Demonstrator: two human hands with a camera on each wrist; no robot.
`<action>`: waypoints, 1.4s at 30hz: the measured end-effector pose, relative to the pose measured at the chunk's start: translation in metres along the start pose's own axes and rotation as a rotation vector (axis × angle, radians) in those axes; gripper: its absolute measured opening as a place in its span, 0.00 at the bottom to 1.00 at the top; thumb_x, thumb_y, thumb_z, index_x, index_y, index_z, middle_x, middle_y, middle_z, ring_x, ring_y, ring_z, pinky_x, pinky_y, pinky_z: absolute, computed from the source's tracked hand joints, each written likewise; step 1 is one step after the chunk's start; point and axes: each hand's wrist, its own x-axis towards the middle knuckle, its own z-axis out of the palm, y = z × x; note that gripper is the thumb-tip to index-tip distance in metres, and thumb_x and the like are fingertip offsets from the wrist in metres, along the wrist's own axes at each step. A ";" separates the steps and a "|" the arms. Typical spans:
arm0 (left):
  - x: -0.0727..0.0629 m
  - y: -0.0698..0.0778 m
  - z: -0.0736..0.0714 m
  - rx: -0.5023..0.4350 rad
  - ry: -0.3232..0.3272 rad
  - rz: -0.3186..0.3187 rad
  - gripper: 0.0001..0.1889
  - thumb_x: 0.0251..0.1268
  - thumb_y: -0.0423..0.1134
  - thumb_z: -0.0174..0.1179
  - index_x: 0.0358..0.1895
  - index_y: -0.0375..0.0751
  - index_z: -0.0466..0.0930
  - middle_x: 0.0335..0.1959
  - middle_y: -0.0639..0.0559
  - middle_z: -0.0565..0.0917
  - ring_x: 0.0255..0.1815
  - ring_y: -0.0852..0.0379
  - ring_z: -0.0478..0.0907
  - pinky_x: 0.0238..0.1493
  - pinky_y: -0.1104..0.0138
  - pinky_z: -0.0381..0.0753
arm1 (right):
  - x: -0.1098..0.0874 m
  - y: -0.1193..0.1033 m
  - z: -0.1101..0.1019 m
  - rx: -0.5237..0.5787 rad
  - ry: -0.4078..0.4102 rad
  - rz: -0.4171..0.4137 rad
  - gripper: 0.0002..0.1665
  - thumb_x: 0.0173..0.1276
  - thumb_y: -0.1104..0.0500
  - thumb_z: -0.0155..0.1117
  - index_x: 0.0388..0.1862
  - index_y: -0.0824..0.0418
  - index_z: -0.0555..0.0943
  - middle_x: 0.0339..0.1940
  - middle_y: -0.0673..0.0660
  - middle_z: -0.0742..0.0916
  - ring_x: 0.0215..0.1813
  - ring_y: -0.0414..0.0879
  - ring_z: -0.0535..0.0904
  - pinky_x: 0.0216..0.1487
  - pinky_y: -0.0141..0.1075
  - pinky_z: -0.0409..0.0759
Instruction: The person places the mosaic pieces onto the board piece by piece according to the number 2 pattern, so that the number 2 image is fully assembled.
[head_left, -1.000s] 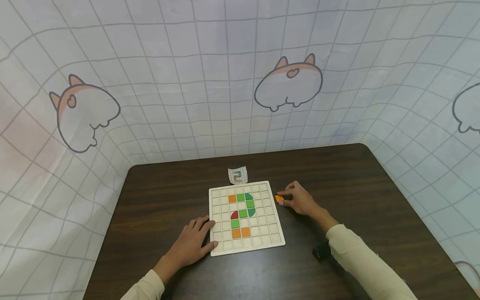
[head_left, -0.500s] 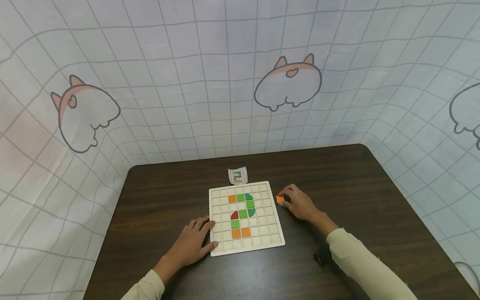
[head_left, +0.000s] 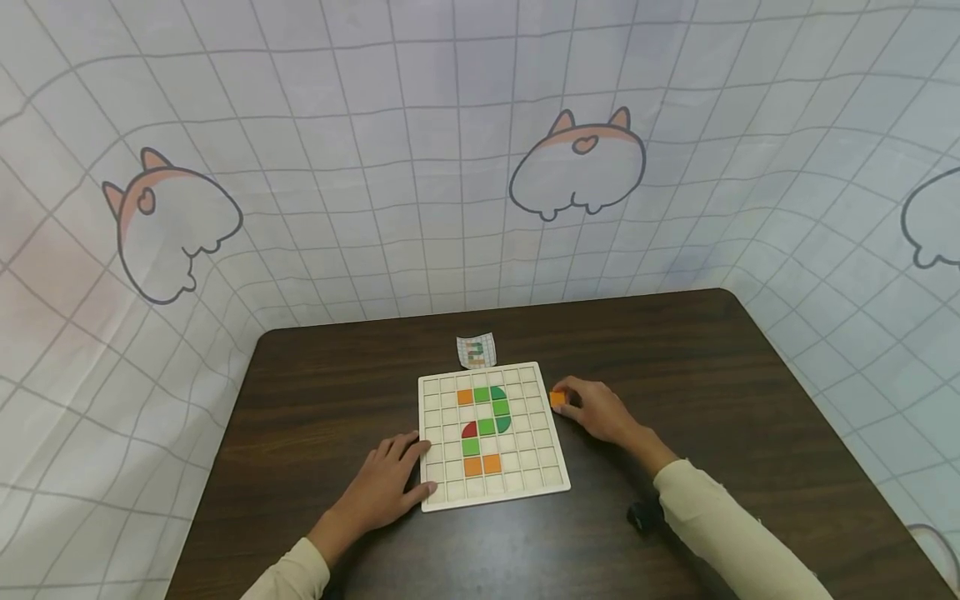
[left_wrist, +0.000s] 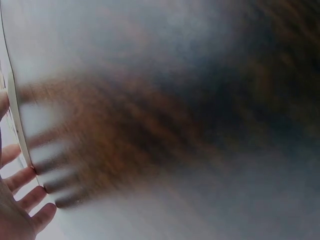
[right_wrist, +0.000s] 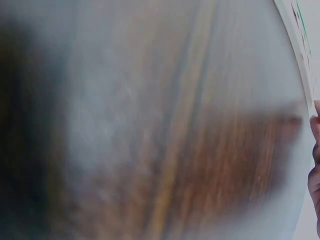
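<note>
A cream grid board (head_left: pixel 528 483) lies on the dark wooden table. Orange square tiles (head_left: pixel 472 467), green square tiles (head_left: pixel 486 427), dark green quarter-round tiles (head_left: pixel 503 424) and a red quarter-round tile (head_left: pixel 469 430) sit in its cells. My left hand (head_left: pixel 378 487) rests at the board's left edge, fingers spread, with thumb and fingertips on the rim; the left wrist view shows these fingers (left_wrist: pixel 34 199) along the edge. Just off the board's upper right edge, my right hand (head_left: pixel 600 410) pinches an orange square tile (head_left: pixel 557 399) between thumb and fingers. Only part of that hand shows in the right wrist view.
A small paper card (head_left: pixel 476 351) with a coloured grid pattern lies behind the board. A small black object (head_left: pixel 639 517) is beside the right forearm. A white gridded curtain (head_left: pixel 420 250) with cartoon animals surrounds the table (head_left: pixel 330 375).
My right hand has shifted slightly, and its raised fingers have come down around the orange tile, which stays beside the board. The left hand and board have not moved.
</note>
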 end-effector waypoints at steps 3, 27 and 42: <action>0.000 0.000 0.001 0.006 0.007 0.005 0.35 0.69 0.63 0.58 0.72 0.47 0.68 0.73 0.42 0.68 0.71 0.40 0.67 0.64 0.43 0.70 | -0.003 -0.002 0.001 0.090 0.007 -0.028 0.17 0.68 0.55 0.71 0.54 0.57 0.83 0.34 0.47 0.83 0.32 0.39 0.73 0.35 0.33 0.72; -0.001 -0.001 0.001 0.017 0.007 0.007 0.36 0.70 0.63 0.57 0.73 0.47 0.68 0.73 0.42 0.68 0.71 0.40 0.67 0.65 0.43 0.69 | -0.029 -0.056 0.038 0.279 -0.260 -0.191 0.15 0.65 0.55 0.74 0.49 0.56 0.86 0.33 0.43 0.84 0.30 0.32 0.72 0.32 0.27 0.72; -0.001 -0.001 0.001 0.003 0.003 0.007 0.36 0.70 0.63 0.57 0.73 0.47 0.67 0.74 0.42 0.67 0.71 0.40 0.66 0.65 0.43 0.69 | -0.033 -0.063 0.042 0.122 -0.188 -0.277 0.14 0.64 0.53 0.74 0.48 0.54 0.89 0.40 0.46 0.85 0.37 0.40 0.76 0.40 0.29 0.73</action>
